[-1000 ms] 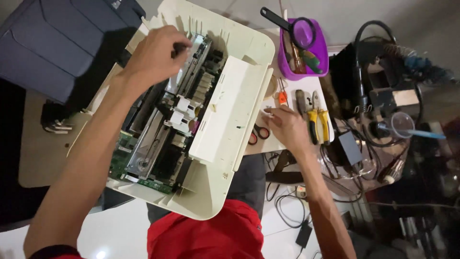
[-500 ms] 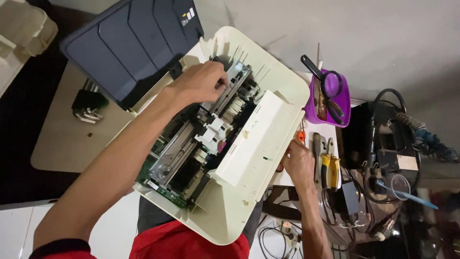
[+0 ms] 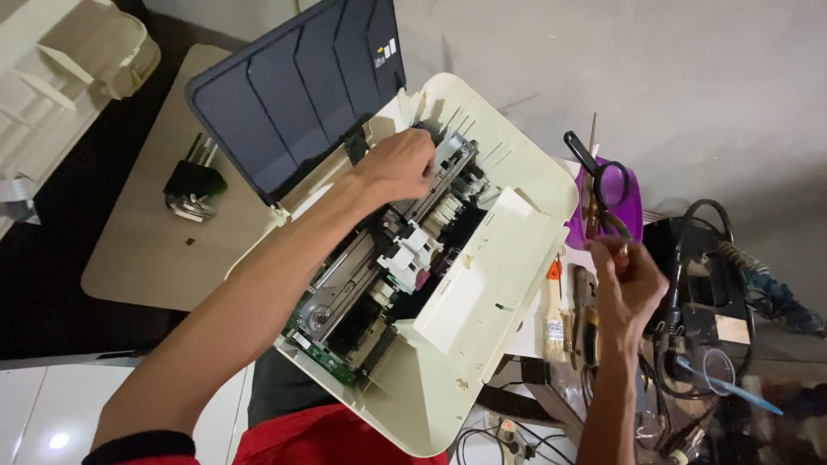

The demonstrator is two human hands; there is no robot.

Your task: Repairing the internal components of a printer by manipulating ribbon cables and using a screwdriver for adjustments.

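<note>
printer (image 3: 482, 284): opened, cream plastic shell, metal works bared | left hand (image 3: 398, 165): fingers curled on its upper mechanism | right hand (image 3: 629, 280): beside printer, fingers pinched together near purple tray (image 3: 636, 213), scissors (image 3: 597, 176)

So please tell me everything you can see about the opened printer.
The printer is cream plastic with its cover off, lying tilted on the tan table. Inside show a metal rail, white carriage parts, rollers and a green circuit board at the near corner. A dark blue lid stands open at its far side. The left hand rests on the mechanism; the right hand is apart, over the tools.
</note>
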